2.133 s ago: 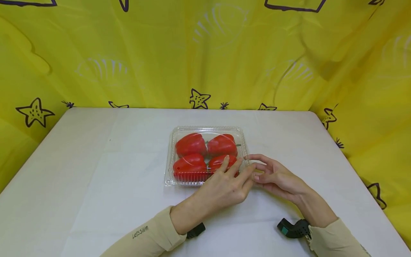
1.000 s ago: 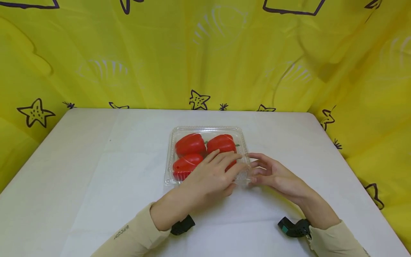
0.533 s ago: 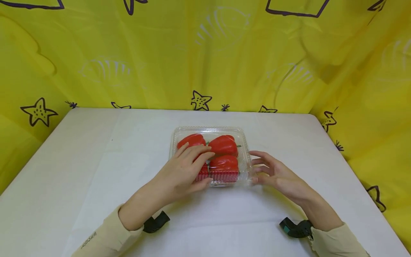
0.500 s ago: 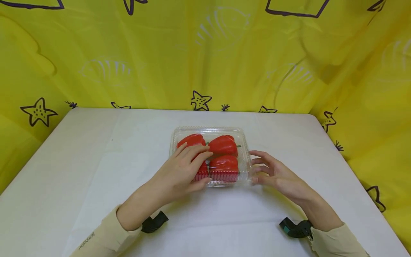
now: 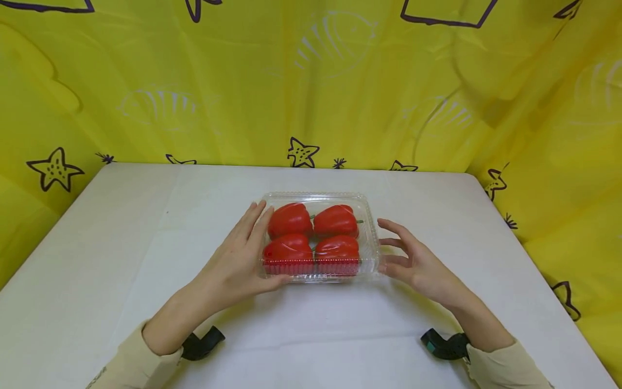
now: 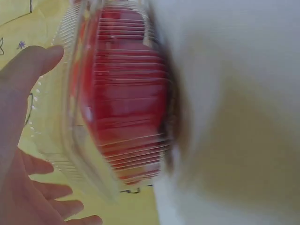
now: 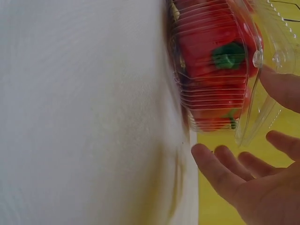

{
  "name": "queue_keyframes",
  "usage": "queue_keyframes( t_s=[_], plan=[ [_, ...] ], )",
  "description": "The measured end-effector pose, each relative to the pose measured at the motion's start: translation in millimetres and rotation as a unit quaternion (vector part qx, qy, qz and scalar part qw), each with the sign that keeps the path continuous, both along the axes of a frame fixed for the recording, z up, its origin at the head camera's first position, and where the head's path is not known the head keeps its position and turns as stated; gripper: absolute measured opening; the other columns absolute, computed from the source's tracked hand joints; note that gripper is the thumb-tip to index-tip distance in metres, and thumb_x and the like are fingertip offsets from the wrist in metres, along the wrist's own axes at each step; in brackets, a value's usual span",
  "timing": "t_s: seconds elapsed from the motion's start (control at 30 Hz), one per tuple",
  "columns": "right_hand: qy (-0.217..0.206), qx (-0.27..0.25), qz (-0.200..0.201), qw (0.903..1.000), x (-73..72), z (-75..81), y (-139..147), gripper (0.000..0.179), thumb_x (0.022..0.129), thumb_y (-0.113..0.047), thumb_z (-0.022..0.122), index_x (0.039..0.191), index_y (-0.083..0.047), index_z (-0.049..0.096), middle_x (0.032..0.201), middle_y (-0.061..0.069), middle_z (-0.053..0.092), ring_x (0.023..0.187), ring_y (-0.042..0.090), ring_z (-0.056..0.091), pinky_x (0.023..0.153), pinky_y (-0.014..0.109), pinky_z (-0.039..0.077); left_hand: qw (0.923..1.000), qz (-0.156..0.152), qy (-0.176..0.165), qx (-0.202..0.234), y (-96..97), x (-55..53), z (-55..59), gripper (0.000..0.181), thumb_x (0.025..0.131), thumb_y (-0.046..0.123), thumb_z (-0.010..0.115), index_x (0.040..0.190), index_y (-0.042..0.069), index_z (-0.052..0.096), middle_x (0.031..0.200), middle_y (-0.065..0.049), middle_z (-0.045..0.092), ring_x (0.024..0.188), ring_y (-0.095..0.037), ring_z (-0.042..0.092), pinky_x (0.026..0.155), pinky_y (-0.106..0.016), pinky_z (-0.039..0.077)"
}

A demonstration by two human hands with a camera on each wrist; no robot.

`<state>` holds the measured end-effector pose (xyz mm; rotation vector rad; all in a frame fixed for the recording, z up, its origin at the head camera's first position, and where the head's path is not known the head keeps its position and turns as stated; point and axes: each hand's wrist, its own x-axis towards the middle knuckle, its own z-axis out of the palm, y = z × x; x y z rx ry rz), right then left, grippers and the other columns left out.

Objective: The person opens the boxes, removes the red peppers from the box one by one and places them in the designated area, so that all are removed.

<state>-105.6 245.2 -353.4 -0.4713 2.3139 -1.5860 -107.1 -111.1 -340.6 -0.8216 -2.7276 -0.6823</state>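
Note:
A clear plastic clamshell box [image 5: 367, 237] sits mid-table with several red bell peppers [image 5: 290, 220] inside, green stems showing. Its lid covers them; in the right wrist view the lid's rim [image 7: 276, 101] looks slightly apart from the base. My left hand [image 5: 233, 262] lies along the box's left side, fingers extended, thumb [image 6: 33, 65] by the front rim. Whether it touches is hard to tell. At the right side, my right hand [image 5: 427, 270] has its fingers spread and loosely bent, with the thumb [image 7: 283, 89] at the front right corner.
A white table [image 5: 146, 216] carries the box, with some distance between it and every edge. A yellow patterned curtain [image 5: 243, 81] borders the table at the back and sides. Each wrist wears a black device [image 5: 444, 344].
My left hand has swept leftward across the lid, from the box's right side to its left side, uncovering the peppers. My right hand stays at the right side. The box has barely moved.

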Motion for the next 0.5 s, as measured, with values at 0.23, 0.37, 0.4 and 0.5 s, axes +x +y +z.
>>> queue_keyframes(
  t_s=[0.23,0.37,0.4,0.5],
  plan=[
    [0.108,0.023,0.016,0.9938,-0.4,-3.7,-1,0.091,0.087,0.002,0.07,0.159,-0.024,0.02,0.165,0.0,0.014,0.149,0.028,0.022,0.113,0.028,0.04,0.991,0.019,-0.115,0.065,-2.6,3.8,-16.7,0.129,0.069,0.044,0.089,0.159,0.003,0.005,0.166,-0.019,0.009,0.151,-0.038,0.023,0.104,-0.054,0.047],
    [0.142,0.015,0.037,0.989,-0.7,-3.9,-3,0.09,0.086,0.008,0.068,0.159,-0.017,0.021,0.167,-0.003,0.013,0.153,0.013,0.013,0.114,0.014,0.032,0.9839,0.013,-0.137,0.114,-3.0,4.2,-24.3,0.132,0.069,0.037,0.09,0.159,0.004,0.0,0.167,-0.016,0.008,0.153,-0.035,0.017,0.113,-0.053,0.037],
    [0.148,0.014,0.04,0.988,-0.7,-3.9,-3,0.089,0.086,0.009,0.067,0.159,-0.016,0.021,0.167,-0.002,0.013,0.154,0.01,0.012,0.115,0.014,0.031,0.9822,0.011,-0.14,0.125,-3.1,4.1,-25.4,0.132,0.069,0.036,0.091,0.159,0.004,0.0,0.167,-0.015,0.009,0.154,-0.034,0.016,0.115,-0.053,0.034],
    [0.17,0.021,0.048,0.9841,-0.1,-4.6,-4,0.087,0.086,0.011,0.066,0.158,-0.013,0.023,0.168,0.002,0.014,0.154,0.008,0.011,0.117,0.015,0.027,0.9774,0.005,-0.152,0.146,-3.0,3.8,-27.1,0.132,0.069,0.034,0.092,0.159,0.006,0.0,0.167,-0.013,0.01,0.154,-0.033,0.016,0.116,-0.054,0.032]
  ],
)
